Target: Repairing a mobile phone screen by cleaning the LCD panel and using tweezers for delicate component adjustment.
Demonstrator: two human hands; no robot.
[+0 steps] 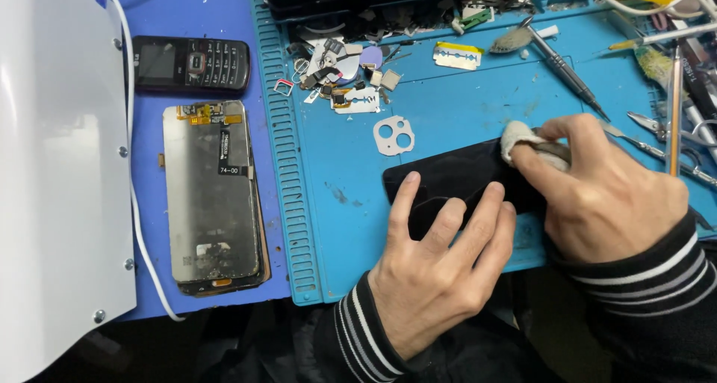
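Note:
A black smartphone (455,175) lies flat on the blue repair mat (448,106), glossy side up. My left hand (441,256) rests on its near part with the fingers spread and pressing it down. My right hand (605,192) pinches a small grey-white wad of cloth (526,140) against the phone's right end. Both forearms wear dark sleeves with white stripes.
Left of the mat lies a bare phone screen panel (213,196) and a small black keypad phone (190,64). A white camera-hole frame (393,135), razor blades (458,55) and small parts sit behind. A screwdriver (564,65), tweezers (661,151) and scissors lie at right. A white panel (52,166) stands at left.

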